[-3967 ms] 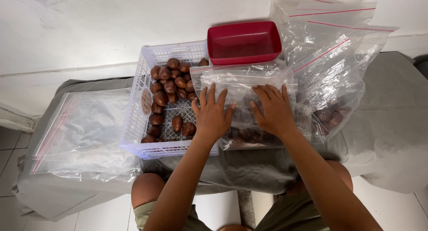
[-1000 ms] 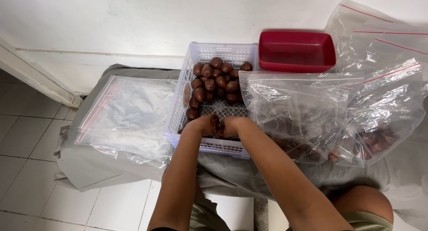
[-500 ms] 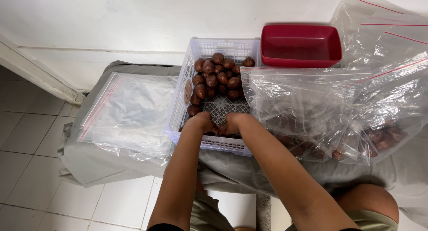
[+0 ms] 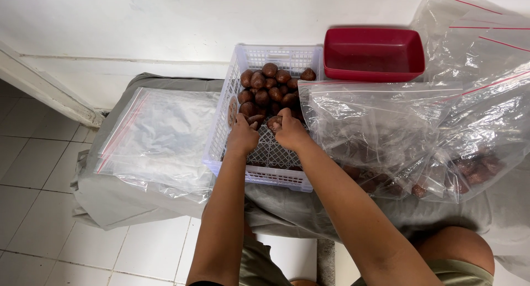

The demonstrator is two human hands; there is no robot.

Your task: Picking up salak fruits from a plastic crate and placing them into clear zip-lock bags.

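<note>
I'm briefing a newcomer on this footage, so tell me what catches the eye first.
A white slatted basket of brown scaly fruits sits mid-frame, with the left hand and right hand reaching into the pile. A red tray stands behind it to the right, and clear zip bags crowd the right side.

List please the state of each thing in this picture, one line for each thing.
White plastic basket: upright, partly filled with brown fruits at its far end.
Brown fruits: piled loose in the basket.
Left hand: in the basket, fingers closed on fruit.
Right hand: in the basket, gripping one fruit.
Red tray: upright, empty.
Clear bags on the right: holding some fruits.
Flat bags on the left: empty, stacked.
</note>
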